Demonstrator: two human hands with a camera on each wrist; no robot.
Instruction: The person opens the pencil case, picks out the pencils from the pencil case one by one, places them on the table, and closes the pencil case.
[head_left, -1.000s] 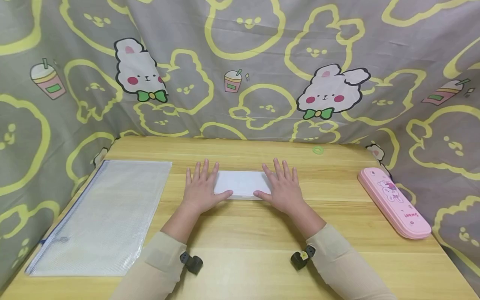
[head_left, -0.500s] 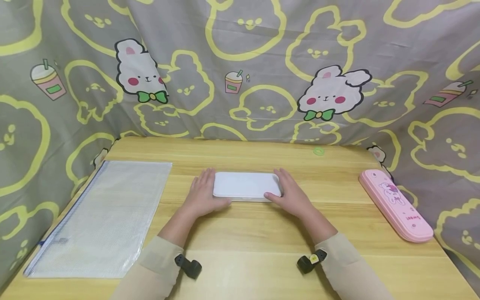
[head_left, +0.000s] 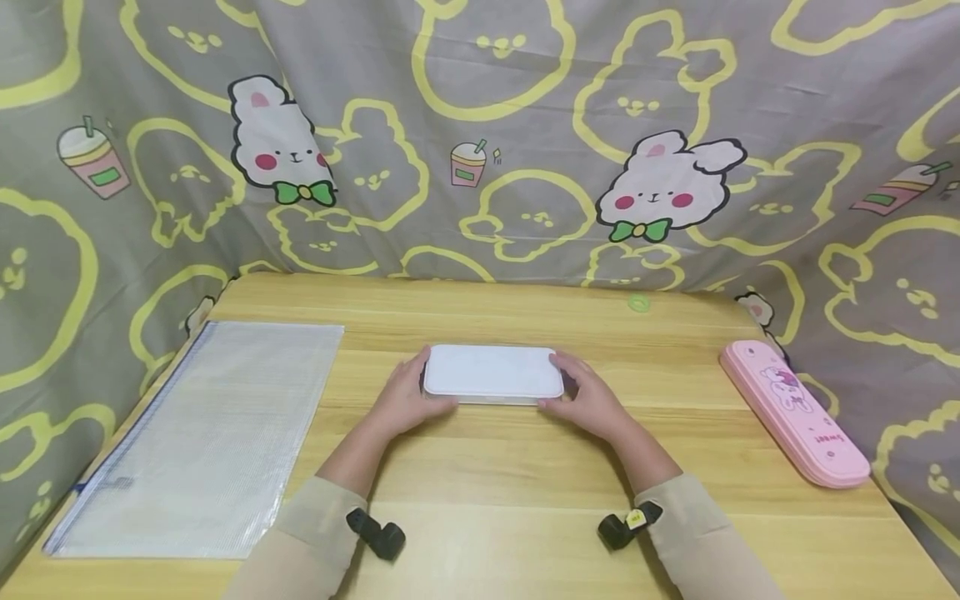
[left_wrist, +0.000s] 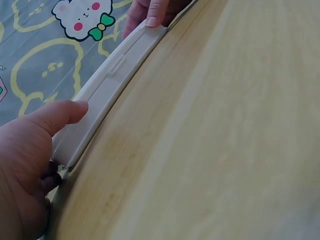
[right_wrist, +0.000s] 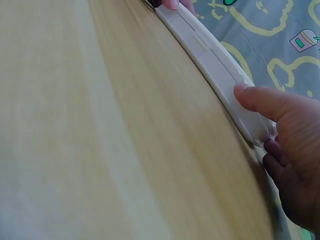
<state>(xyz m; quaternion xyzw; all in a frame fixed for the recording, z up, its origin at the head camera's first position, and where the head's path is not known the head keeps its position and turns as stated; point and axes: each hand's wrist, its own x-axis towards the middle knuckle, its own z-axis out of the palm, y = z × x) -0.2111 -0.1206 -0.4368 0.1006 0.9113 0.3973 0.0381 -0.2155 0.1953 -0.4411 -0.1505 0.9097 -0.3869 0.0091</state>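
White box at approx. mid-width of table, nearer far edge than near, long sides abt. parallel to far edge; whether resting or slightly raised, cannot tell. L hand & R hand both clamped on it, one per short end: thumbs against near side, other fingers curled round the ends. Such an end-to-end hold prob. keeps the box level & shares its weight; the thumbs lie clear of the small tab mid-side (wrist views). Pouch flat along L edge, zip outward; pink case along R edge; ring nr. far edge, R of centre. Pouch & case, so placed, presumably sit out of the forearms' way.
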